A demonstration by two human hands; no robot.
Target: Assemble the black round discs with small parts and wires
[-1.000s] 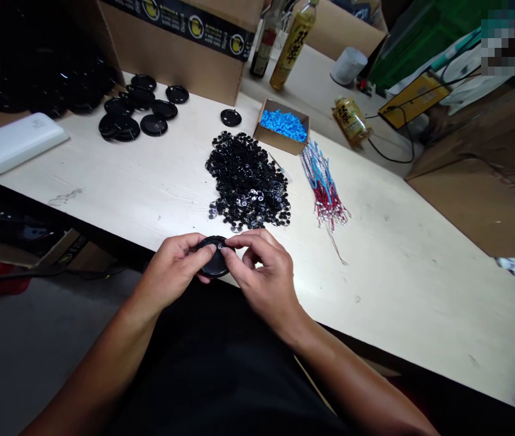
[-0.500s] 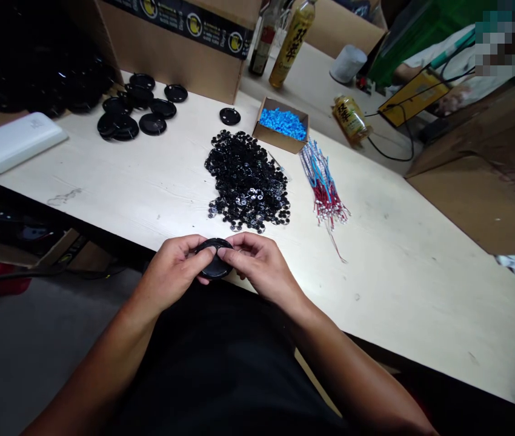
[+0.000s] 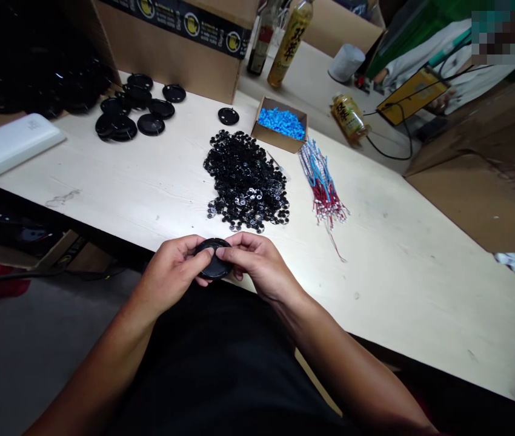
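Both hands grip one round black plastic disc (image 3: 215, 267) at the table's near edge. My left hand (image 3: 174, 266) is closed on its left side, thumb lying across the face. From the right, my right hand (image 3: 257, 260) pinches it, that thumb pressed near the disc's upper middle. The fingers underneath are mostly hidden. Just beyond the hands lies a heap of small shiny black round parts (image 3: 246, 178). A single black disc (image 3: 228, 115) rests behind the heap, and several similar black discs (image 3: 151, 124) lie farther left.
A small cardboard box of blue pieces (image 3: 280, 145) stands behind the heap, beside a bundle of red, white and blue wires (image 3: 323, 181). A white power bank (image 3: 16, 144) lies at left. Bottles (image 3: 290, 45), a yellow device (image 3: 412, 97) and another person's sleeve (image 3: 430, 45) are at the back.
Both hands stay on the disc in nearly the same grip, with the right thumb shifted slightly. The other person's arm at the back has moved. The view has shifted a little.
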